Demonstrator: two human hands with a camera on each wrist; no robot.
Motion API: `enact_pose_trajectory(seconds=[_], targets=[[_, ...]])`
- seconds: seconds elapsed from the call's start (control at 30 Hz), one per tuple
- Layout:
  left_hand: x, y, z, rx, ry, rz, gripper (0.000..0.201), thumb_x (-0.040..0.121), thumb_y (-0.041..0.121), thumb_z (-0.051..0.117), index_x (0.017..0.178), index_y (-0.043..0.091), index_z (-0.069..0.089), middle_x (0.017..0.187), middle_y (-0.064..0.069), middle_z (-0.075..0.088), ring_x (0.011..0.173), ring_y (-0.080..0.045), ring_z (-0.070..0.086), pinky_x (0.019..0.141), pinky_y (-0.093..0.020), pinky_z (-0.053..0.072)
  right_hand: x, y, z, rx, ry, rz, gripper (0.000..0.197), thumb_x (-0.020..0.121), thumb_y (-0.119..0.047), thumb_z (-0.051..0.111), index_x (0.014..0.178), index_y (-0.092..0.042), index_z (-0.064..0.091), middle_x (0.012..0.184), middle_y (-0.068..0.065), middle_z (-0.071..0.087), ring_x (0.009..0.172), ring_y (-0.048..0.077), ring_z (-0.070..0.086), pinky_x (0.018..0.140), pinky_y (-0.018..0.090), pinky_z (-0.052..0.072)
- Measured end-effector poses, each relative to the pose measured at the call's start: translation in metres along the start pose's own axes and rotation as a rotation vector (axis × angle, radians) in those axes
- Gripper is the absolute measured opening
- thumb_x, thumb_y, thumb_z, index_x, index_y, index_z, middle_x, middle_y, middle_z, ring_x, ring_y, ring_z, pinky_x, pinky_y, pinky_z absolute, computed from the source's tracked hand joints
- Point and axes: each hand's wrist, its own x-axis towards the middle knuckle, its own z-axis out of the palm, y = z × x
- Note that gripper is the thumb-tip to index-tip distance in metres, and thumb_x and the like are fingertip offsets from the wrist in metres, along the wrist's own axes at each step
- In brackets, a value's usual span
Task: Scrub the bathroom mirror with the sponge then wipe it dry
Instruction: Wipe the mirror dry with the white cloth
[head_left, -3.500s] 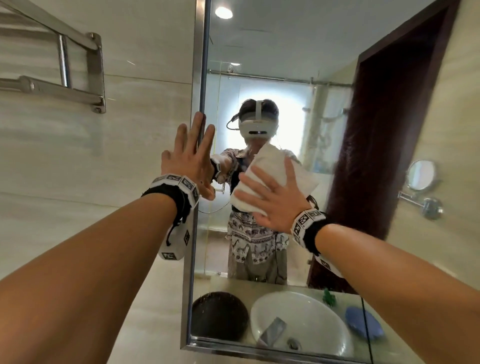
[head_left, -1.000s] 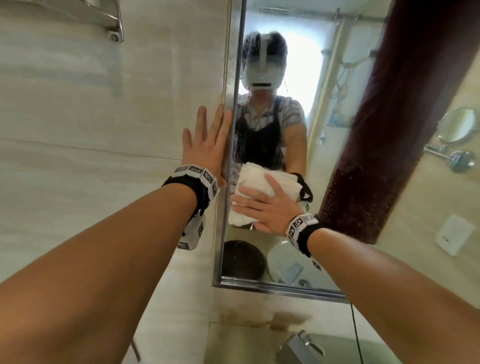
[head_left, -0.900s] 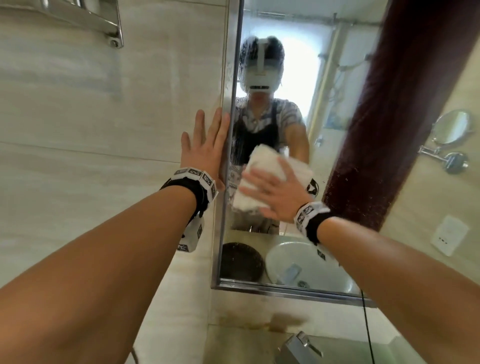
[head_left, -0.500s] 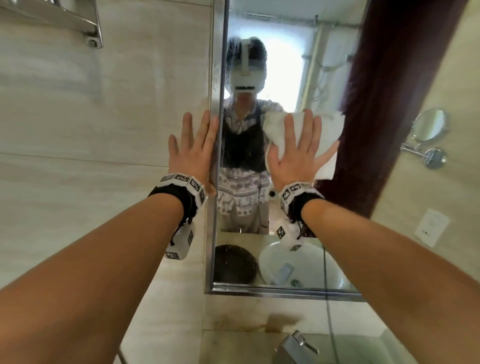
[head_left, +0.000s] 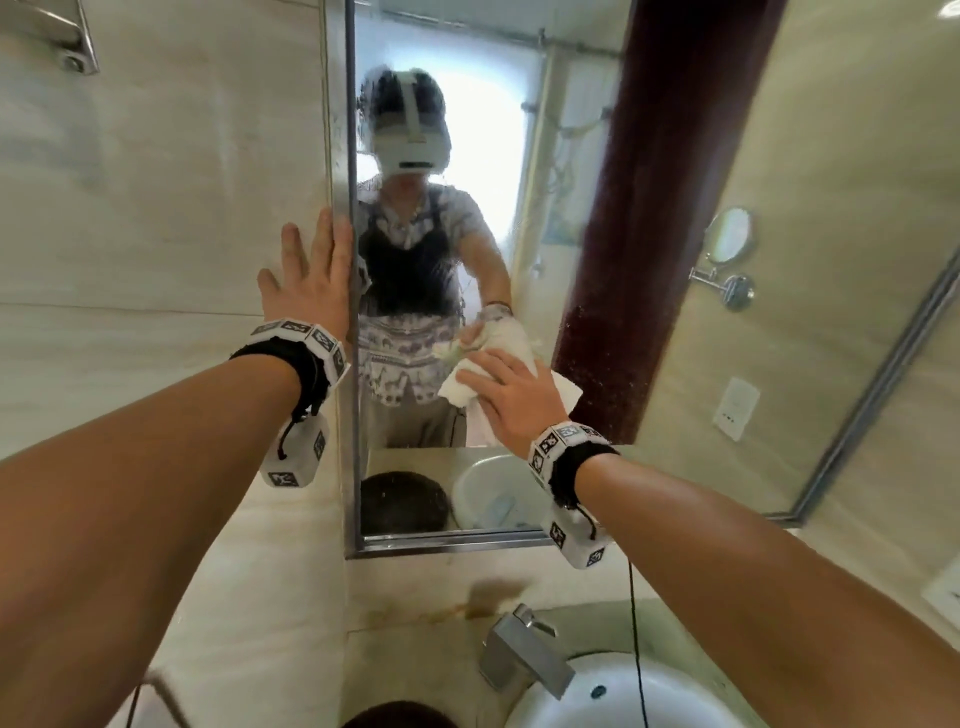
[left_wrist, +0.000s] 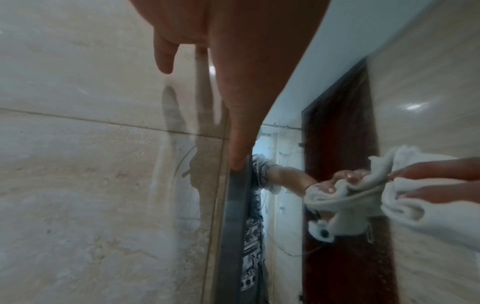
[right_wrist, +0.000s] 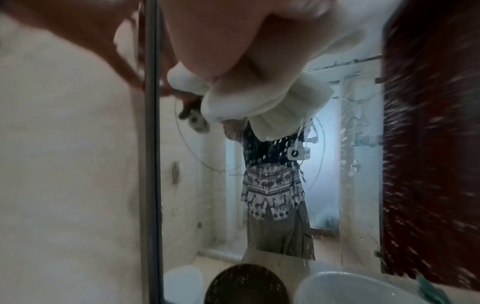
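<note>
The bathroom mirror (head_left: 597, 249) hangs in a metal frame (head_left: 354, 415) on the tiled wall. My right hand (head_left: 511, 397) holds a bunched white cloth (head_left: 566, 392) against the lower middle of the glass. Its fingers bend over the cloth, and folds bulge between them in the left wrist view (left_wrist: 420, 209). In the right wrist view the cloth (right_wrist: 272, 102) sits under my palm. My left hand (head_left: 311, 280) lies flat on the wall tile beside the frame, fingers straight, index finger along the frame's edge (left_wrist: 235, 162). No sponge is in view.
Droplets speckle the mirror's right part over the dark door's reflection. Below stand a white basin (head_left: 623, 696) with a metal faucet (head_left: 524, 654) and a thin black cable (head_left: 634, 623). A towel rail (head_left: 67, 47) is at the upper left.
My right hand has slid down the glass with the cloth, from beside the reflected head to waist height, and went from flat and spread to bunching the cloth. The left hand stayed.
</note>
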Motion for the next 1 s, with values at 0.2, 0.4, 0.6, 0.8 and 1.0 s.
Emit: enact_pose_trajectory(seconds=[0.2, 0.4, 0.6, 0.8, 1.0], targets=[[-0.021, 0.044, -0.049, -0.014, -0.195, -0.080, 0.083, 0.086, 0.029, 0.072, 0.149, 0.010, 0.022, 0.142, -0.017, 0.041, 0.127, -0.037, 0.041, 0.093, -0.052, 0.043, -0.049, 0.039, -0.065, 0.034, -0.139, 0.101, 0.038, 0.100, -0.028, 0.043, 0.137, -0.033, 0.048, 0.150, -0.005, 0.038, 0.139, 0.021, 0.032, 0.098, 0.056, 0.037], [-0.040, 0.117, -0.082, -0.020, -0.218, 0.162, 0.079, 0.077, 0.040, 0.080, 0.140, 0.020, 0.037, 0.142, -0.009, 0.044, 0.128, -0.034, 0.043, 0.096, -0.052, 0.043, -0.097, 0.074, -0.113, 0.025, -0.133, 0.135, 0.038, 0.100, -0.032, 0.040, 0.138, -0.035, 0.046, 0.150, -0.006, 0.037, 0.138, 0.020, 0.031, 0.099, 0.054, 0.036], [-0.077, 0.222, -0.090, -0.037, -0.208, 0.222, 0.088, 0.078, 0.043, 0.078, 0.149, 0.022, 0.029, 0.150, -0.007, 0.038, 0.134, -0.032, 0.038, 0.101, -0.051, 0.043, -0.161, 0.130, -0.164, 0.035, -0.131, 0.131, 0.039, 0.101, -0.031, 0.039, 0.140, -0.035, 0.045, 0.151, -0.005, 0.037, 0.139, 0.020, 0.030, 0.101, 0.052, 0.035], [-0.117, 0.316, -0.102, -0.056, -0.223, 0.247, 0.090, 0.078, 0.047, 0.076, 0.150, 0.023, 0.028, 0.150, -0.005, 0.038, 0.136, -0.030, 0.037, 0.102, -0.050, 0.044, -0.235, 0.206, -0.205, 0.005, -0.157, 0.179, 0.041, 0.101, -0.032, 0.037, 0.141, -0.038, 0.043, 0.151, -0.008, 0.036, 0.139, 0.019, 0.030, 0.102, 0.052, 0.035], [-0.128, 0.379, -0.119, -0.041, -0.242, 0.264, 0.090, 0.079, 0.050, 0.075, 0.150, 0.023, 0.029, 0.151, -0.005, 0.036, 0.137, -0.030, 0.035, 0.103, -0.050, 0.042, -0.286, 0.264, -0.220, 0.053, -0.142, 0.273, 0.040, 0.100, -0.033, 0.040, 0.140, -0.037, 0.045, 0.150, -0.010, 0.038, 0.138, 0.018, 0.032, 0.102, 0.047, 0.033]])
